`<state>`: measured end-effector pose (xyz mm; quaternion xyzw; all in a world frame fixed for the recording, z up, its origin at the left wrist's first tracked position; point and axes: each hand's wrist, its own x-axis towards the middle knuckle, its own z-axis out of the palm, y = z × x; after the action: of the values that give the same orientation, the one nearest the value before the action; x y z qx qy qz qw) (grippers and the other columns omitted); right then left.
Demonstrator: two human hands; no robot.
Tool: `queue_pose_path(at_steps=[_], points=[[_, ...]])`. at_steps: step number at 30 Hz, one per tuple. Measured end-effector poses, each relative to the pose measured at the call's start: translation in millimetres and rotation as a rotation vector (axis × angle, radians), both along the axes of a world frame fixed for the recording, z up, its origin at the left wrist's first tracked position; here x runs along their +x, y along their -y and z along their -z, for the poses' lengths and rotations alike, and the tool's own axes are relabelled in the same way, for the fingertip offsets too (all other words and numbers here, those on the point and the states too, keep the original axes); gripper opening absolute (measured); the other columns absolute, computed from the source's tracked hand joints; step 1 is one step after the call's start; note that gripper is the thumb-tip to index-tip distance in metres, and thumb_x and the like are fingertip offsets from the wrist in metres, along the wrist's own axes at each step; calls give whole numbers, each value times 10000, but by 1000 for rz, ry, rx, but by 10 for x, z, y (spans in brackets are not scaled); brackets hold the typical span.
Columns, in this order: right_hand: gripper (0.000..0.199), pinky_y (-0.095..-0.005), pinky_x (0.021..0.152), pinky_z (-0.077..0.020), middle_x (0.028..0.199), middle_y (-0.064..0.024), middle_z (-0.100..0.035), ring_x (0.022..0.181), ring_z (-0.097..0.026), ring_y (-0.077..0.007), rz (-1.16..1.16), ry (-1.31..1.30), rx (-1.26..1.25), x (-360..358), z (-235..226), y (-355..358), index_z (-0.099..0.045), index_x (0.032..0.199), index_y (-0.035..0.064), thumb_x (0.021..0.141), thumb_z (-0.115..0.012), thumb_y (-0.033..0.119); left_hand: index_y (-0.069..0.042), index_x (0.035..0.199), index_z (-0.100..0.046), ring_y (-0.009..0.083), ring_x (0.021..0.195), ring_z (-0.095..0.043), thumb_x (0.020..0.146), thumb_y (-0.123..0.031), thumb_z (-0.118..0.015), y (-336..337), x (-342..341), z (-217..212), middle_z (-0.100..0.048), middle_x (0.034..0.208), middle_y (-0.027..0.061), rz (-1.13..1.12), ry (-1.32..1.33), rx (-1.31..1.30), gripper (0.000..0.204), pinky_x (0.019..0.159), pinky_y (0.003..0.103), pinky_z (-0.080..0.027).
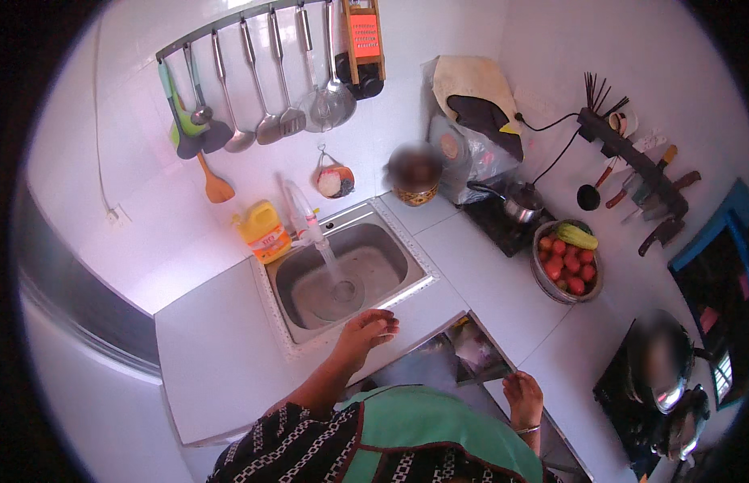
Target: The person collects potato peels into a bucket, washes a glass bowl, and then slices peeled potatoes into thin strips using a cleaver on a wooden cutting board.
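My left hand (369, 332) hovers by the front edge of the steel sink (394, 262), its fingers loosely bent and apart, with nothing visible in them. To the right, my right hand (523, 398) hangs close to the counter's front edge. Its fingers point up, slightly curled, and no object shows in it. Over the sink stands a pale faucet (308, 229); a whitish, see-through streak runs from it to the round drain area (340, 296), and I cannot tell whether that is water or a clear tube.
A yellow jug (266, 233) stands behind the sink. On the right counter are a bowl of tomatoes (569, 262), a small saucepan (521, 203) on a black hob, and pans (664, 370). Utensils (270, 125) and knives (652, 185) hang on the walls. Below me, a cabinet or drawer space (475, 350) shows.
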<state>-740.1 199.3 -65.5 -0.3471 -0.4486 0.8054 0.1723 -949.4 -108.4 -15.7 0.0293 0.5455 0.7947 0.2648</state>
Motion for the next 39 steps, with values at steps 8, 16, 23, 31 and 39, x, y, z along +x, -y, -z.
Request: queue_pose_path(at_steps=[8, 16, 23, 31, 39], points=[[191, -324, 712, -512, 924, -103, -617, 820, -628, -227, -78, -22, 67, -327, -74, 179, -568, 1024, 1, 897, -463, 98, -34, 1085, -559, 216, 969, -594, 871, -165, -528, 176, -146, -77, -615, 1042, 109, -37, -47, -17, 254, 855, 334, -458], [220, -324, 747, -507, 946, -116, -620, 844, -632, -224, -181, 36, 164, -503, -154, 218, -560, 1056, -5, 903, -443, 101, -19, 1083, -556, 200, 971, -591, 869, -150, -516, 342, -91, 5, -611, 1040, 102, -100, -10, -28, 254, 865, 327, -451], [233, -313, 759, -499, 951, -112, -620, 849, -630, -216, -215, 40, 145, -603, -82, 219, -555, 1064, -8, 906, -426, 104, 4, 1091, -555, 209, 971, -593, 870, -126, -512, 368, -116, 37, -613, 1037, 118, -145, 8, -22, 260, 866, 330, -464], [221, -325, 788, -506, 950, -100, -610, 863, -622, -221, -247, -36, 137, -659, -79, 220, -550, 1053, -13, 903, -423, 88, -11, 1109, -543, 228, 964, -597, 876, -107, -500, 365, -101, 145, -607, 1059, 128, -173, 28, -38, 255, 855, 344, -475], [217, -331, 826, -501, 947, -83, -608, 884, -608, -204, -251, 4, 116, -581, -103, 219, -524, 1092, -4, 924, -442, 106, -8, 1132, -532, 224, 983, -590, 876, -131, -502, 320, -91, 108, -599, 1073, 129, -168, 1, -53, 285, 861, 342, -473]])
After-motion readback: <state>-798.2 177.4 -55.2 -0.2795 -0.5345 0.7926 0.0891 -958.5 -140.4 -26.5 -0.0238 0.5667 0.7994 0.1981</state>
